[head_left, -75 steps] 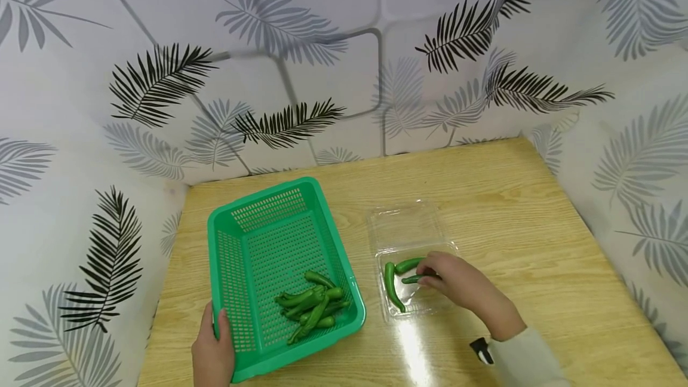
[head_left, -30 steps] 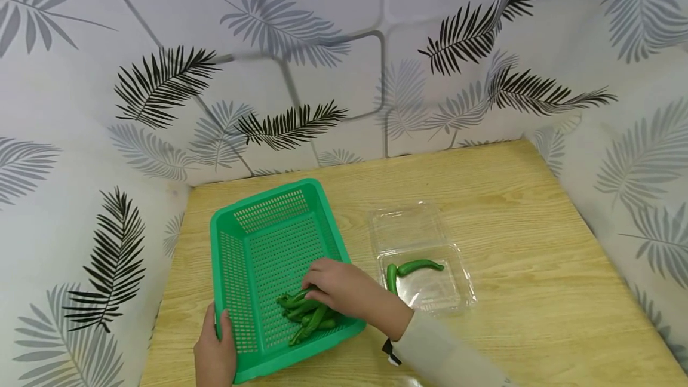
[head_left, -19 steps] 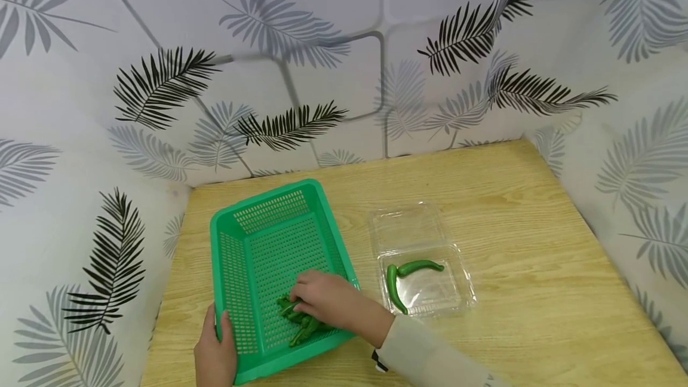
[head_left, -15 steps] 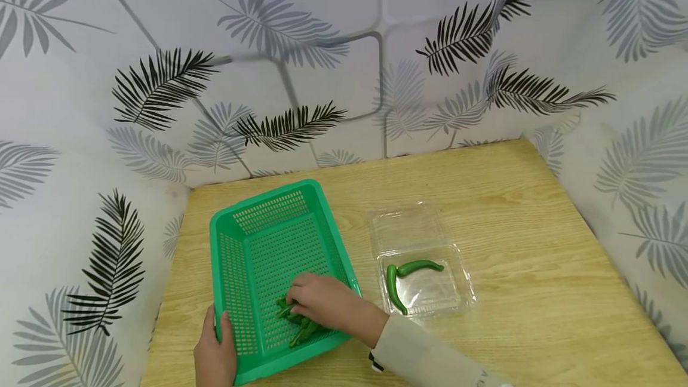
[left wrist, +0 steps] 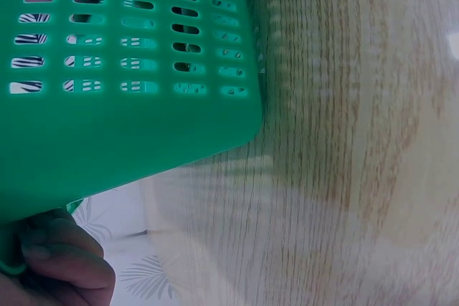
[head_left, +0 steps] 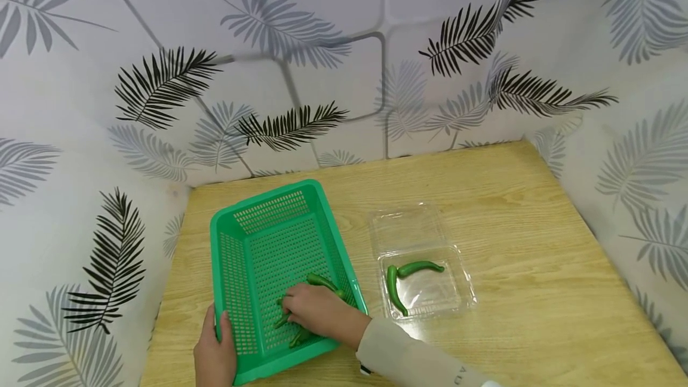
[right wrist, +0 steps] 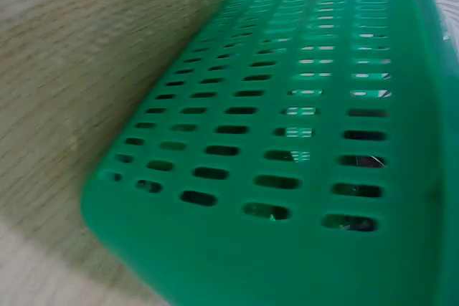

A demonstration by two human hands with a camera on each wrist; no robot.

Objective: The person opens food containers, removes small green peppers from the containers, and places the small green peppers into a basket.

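My left hand [head_left: 215,348] grips the left side of a green plastic basket [head_left: 217,255], thumb over the rim; in the left wrist view its curled fingers [left wrist: 68,256] are at the rim. My right hand [head_left: 317,312] reaches into the near right part of the basket, fingers bent down among several green chili peppers [head_left: 322,281]. One pepper [head_left: 281,320] sticks out from under its fingers, and I cannot tell whether they pinch it. The hand hides most of the pile. In the right wrist view only the perforated basket wall [right wrist: 287,141] and tabletop show.
Right of the basket, a clear plastic clamshell box [head_left: 464,276] lies with its lid [head_left: 405,229] folded back. Two green chili peppers [head_left: 395,291] lie in it. The wooden table [head_left: 527,243] meets leaf-patterned walls at the back and sides.
My right hand placed a pepper in the clear box, or moved from it, back to the basket, then slid slightly left and down over the peppers. The left hand stays on the basket.
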